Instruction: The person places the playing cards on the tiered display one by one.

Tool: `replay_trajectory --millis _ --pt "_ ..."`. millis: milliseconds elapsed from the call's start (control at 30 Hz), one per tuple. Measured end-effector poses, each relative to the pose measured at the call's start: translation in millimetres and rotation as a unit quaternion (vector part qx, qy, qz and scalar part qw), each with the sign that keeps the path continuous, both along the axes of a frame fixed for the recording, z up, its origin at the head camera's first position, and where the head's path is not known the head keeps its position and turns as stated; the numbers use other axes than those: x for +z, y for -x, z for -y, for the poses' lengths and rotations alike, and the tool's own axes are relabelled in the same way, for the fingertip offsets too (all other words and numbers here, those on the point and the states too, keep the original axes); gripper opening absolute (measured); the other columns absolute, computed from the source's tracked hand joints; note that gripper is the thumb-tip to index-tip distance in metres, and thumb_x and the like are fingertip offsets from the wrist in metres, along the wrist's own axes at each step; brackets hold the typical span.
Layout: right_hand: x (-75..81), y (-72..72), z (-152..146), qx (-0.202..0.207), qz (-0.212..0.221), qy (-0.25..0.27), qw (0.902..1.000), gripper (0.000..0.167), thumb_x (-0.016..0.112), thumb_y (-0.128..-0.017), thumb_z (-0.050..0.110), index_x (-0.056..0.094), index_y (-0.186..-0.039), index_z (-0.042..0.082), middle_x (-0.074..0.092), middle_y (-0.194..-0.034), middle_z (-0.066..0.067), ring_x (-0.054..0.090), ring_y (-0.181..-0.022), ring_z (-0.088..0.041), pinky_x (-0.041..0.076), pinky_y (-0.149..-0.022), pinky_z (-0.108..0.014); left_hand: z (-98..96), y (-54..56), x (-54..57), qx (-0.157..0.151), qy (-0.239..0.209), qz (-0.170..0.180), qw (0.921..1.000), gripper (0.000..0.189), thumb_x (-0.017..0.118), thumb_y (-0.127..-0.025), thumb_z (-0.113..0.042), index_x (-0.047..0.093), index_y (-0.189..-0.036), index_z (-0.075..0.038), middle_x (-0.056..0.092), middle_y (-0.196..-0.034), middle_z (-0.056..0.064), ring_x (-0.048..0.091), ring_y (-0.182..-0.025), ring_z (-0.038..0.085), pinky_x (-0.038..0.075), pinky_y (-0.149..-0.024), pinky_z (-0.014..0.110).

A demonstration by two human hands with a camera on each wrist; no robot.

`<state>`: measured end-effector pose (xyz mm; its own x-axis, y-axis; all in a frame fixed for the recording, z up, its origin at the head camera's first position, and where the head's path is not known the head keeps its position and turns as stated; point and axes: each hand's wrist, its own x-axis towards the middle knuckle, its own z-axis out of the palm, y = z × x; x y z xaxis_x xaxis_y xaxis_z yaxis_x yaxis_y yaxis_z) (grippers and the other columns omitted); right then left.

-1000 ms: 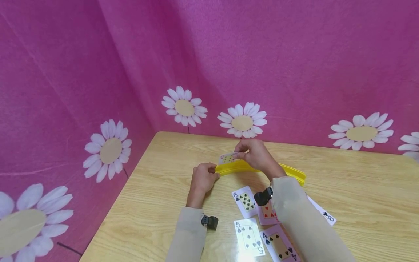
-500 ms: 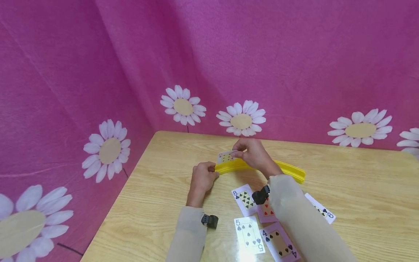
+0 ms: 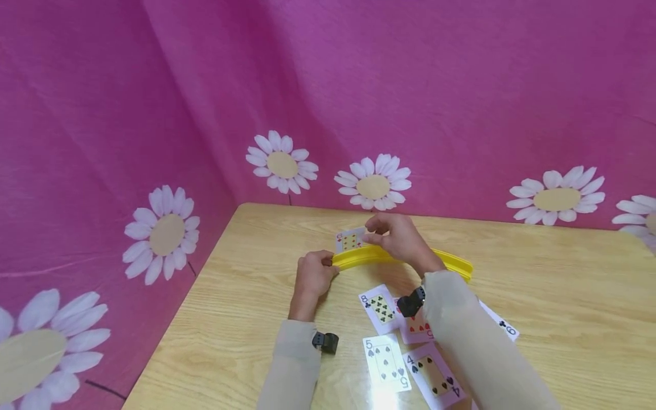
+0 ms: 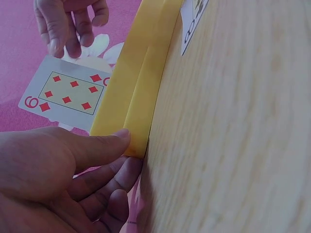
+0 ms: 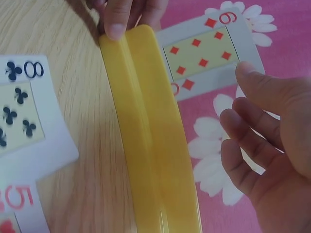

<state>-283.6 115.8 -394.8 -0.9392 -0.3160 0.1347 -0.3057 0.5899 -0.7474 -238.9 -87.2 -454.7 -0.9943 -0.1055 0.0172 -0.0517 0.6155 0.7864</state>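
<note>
A curved yellow card holder (image 3: 364,257) lies on the wooden table. My left hand (image 3: 314,280) pinches its left end, thumb in front and fingers behind, as the left wrist view shows. The six of diamonds (image 4: 69,92) stands upright in the holder near that end. Beside the card's right edge is my right hand (image 3: 400,238), fingers loosely bent and apart. In the right wrist view its thumb (image 5: 262,87) overlaps the card's corner, but the fingers do not close on it; whether the thumb touches cannot be told.
Face up in front of the holder lie the eight of clubs (image 3: 380,308), a red-hearts five (image 3: 416,327), the five of spades (image 3: 385,361) and the four of spades (image 3: 434,376). Another clubs card (image 3: 499,320) is partly under the right sleeve. A pink flowered cloth (image 3: 441,102) hangs behind the table.
My right hand has loosened its pinch on the six of diamonds and drawn slightly right; more of the card shows, standing in the holder. My left hand keeps its hold.
</note>
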Motion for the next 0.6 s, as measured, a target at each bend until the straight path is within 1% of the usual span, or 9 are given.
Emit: replay_trajectory --millis 133,267,367,467,600 --pt "1.7 -3.2 -11.5 -0.001 -0.005 -0.008 1.0 0.024 0.076 -0.09 0.015 0.071 -0.11 0.003 0.069 -0.103 -0.009 0.061 -0.097 -0.028 0.052 -0.086 -0.043 -0.4 0.2 0.6 0.002 -0.004 0.001 1.0 0.033 0.08 -0.082 -0.002 0.073 -0.115 -0.001 0.072 -0.093 0.008 0.063 -0.088 0.02 0.053 -0.083 0.037" --pt "1.3 -7.0 -28.1 -0.002 -0.015 -0.018 0.9997 0.022 0.076 -0.09 0.015 0.072 -0.108 0.003 0.07 -0.102 -0.009 0.061 -0.095 -0.028 0.051 -0.085 -0.044 -2.2 0.1 0.7 0.004 -0.012 0.011 0.9999 0.034 0.079 -0.084 -0.002 0.073 -0.117 -0.001 0.071 -0.095 0.009 0.063 -0.09 0.02 0.053 -0.084 0.036" --pt "-0.1 -10.5 -43.7 -0.002 -0.025 -0.029 0.9993 0.022 0.076 -0.09 0.015 0.072 -0.108 0.002 0.07 -0.101 -0.009 0.062 -0.094 -0.028 0.052 -0.084 -0.045 -3.4 0.1 0.8 0.007 -0.01 0.011 0.9999 0.034 0.079 -0.084 -0.003 0.072 -0.118 -0.001 0.072 -0.097 0.009 0.063 -0.091 0.021 0.053 -0.085 0.036" --pt "-1.5 -15.6 -58.8 -0.003 -0.028 -0.042 0.9987 0.022 0.076 -0.09 0.014 0.072 -0.108 0.001 0.071 -0.1 -0.009 0.063 -0.093 -0.028 0.052 -0.082 -0.045 -3.3 0.0 1.5 0.01 -0.005 0.007 0.9999 0.034 0.079 -0.085 -0.003 0.072 -0.118 0.0 0.072 -0.098 0.01 0.064 -0.091 0.021 0.053 -0.085 0.037" --pt "-4.2 -25.0 -75.7 -0.004 -0.032 -0.056 0.9979 0.023 0.076 -0.09 0.014 0.072 -0.108 0.0 0.071 -0.102 -0.012 0.063 -0.092 -0.028 0.053 -0.08 -0.045 -4.1 -0.9 1.0 0.013 -0.007 0.01 0.9998 0.034 0.079 -0.085 -0.003 0.072 -0.118 -0.001 0.071 -0.098 0.01 0.063 -0.091 0.021 0.053 -0.085 0.037"
